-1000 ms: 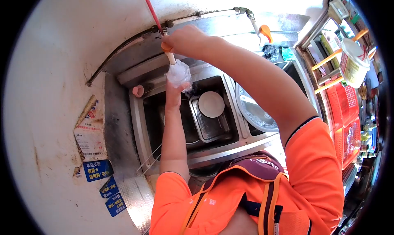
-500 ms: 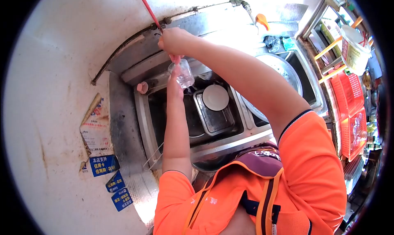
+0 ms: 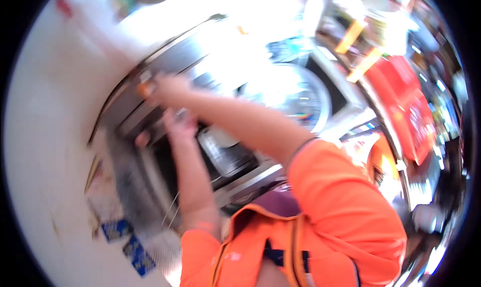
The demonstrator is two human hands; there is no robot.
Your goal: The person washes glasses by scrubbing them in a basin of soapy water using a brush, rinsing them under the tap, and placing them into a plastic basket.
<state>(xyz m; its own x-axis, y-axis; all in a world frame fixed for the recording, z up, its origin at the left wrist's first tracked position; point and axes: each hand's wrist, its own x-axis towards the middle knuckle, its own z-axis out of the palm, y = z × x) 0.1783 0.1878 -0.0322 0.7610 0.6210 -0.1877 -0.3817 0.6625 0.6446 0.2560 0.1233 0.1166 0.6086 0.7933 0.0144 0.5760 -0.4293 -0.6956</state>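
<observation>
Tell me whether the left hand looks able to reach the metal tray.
Probably yes: the metal tray lies in the sink near the left hand, its front uncovered, though the right forearm crosses its far side in view.

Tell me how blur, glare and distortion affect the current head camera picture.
Head view: blur smears the right hand and left hand; same head view: strong glare whitens much of the round basin; head view again: wide-angle distortion appears to bow the scene, with black corners.
</observation>
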